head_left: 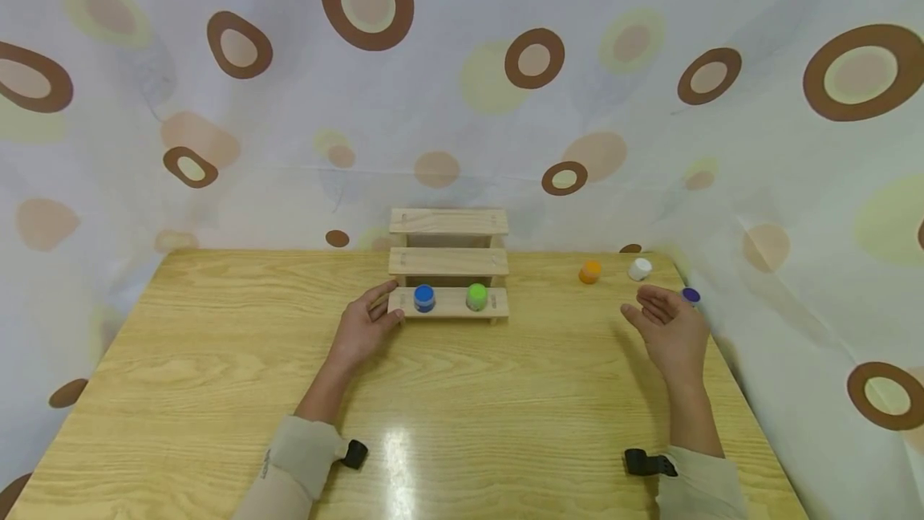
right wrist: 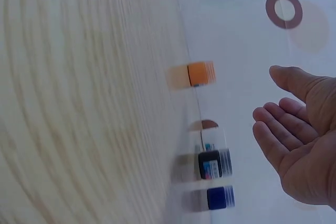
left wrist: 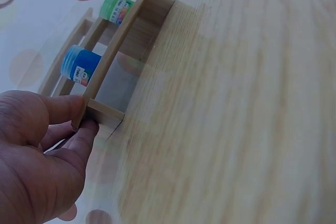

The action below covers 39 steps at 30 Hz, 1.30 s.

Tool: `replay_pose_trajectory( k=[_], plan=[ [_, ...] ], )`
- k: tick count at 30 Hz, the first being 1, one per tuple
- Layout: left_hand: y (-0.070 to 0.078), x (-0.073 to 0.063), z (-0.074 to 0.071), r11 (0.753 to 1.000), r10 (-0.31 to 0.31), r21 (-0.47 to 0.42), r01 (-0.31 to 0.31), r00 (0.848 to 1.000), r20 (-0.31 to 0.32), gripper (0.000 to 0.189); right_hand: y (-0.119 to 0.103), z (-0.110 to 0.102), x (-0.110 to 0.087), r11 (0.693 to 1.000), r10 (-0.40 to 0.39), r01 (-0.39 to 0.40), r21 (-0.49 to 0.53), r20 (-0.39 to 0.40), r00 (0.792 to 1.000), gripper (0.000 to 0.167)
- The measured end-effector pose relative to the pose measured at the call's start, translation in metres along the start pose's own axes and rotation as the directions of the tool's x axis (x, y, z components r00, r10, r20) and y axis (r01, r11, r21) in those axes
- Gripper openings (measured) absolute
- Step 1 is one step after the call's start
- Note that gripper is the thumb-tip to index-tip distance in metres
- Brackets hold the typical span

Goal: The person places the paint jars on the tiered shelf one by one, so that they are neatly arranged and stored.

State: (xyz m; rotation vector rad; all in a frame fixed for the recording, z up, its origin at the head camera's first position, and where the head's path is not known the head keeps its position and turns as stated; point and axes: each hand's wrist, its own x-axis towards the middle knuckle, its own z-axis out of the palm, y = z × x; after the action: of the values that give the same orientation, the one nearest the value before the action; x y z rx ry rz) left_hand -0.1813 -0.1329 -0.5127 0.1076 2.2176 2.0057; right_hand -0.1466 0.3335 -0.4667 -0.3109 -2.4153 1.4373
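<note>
On the counter (head_left: 505, 392), the left hand (head_left: 364, 326) pinches the shelf (head_left: 448, 262) at its two o'clock. The right hand (head_left: 671, 331) spreads loosely, an orange jar (head_left: 589, 272) at ten o'clock.

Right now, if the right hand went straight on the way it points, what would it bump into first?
Probably the white jar, just beyond the right hand in the head view. Depth is unclear: the hand might pass above, or first meet the black jar, visible only from the right wrist.
</note>
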Motion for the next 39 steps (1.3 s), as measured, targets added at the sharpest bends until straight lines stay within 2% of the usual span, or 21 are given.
replay_pose_trajectory(
  k=[5,9,14,19,28,39],
  plan=[
    [-0.002,-0.001,-0.001,1.000,0.002,-0.007,-0.002,1.000,0.006,0.063,0.011,-0.013,0.005,0.997,0.073,-0.071,0.036,-0.072,0.995,0.050],
    [-0.002,-0.001,0.000,1.000,0.004,-0.008,-0.004,1.000,0.007,0.062,0.017,-0.021,0.008,0.994,0.105,-0.105,0.008,-0.117,0.988,0.050],
    [-0.002,0.001,0.000,1.000,0.001,-0.006,-0.001,1.000,0.007,0.062,0.027,-0.030,0.012,0.987,0.154,-0.159,-0.018,-0.158,0.975,0.052],
    [-0.001,0.000,0.000,1.000,-0.007,0.004,0.007,1.000,0.003,0.062,0.032,-0.036,0.014,0.977,0.212,-0.211,0.025,-0.181,0.960,0.054],
    [-0.001,0.000,-0.001,1.000,-0.007,0.023,0.007,1.000,0.001,0.061,0.046,-0.038,0.015,0.973,0.224,-0.230,-0.032,-0.141,0.964,0.061],
    [0.002,-0.001,-0.001,1.000,-0.013,-0.011,0.014,1.000,0.006,0.061,0.055,-0.034,0.018,0.973,0.173,-0.181,-0.143,-0.069,0.983,0.058]
  ],
)
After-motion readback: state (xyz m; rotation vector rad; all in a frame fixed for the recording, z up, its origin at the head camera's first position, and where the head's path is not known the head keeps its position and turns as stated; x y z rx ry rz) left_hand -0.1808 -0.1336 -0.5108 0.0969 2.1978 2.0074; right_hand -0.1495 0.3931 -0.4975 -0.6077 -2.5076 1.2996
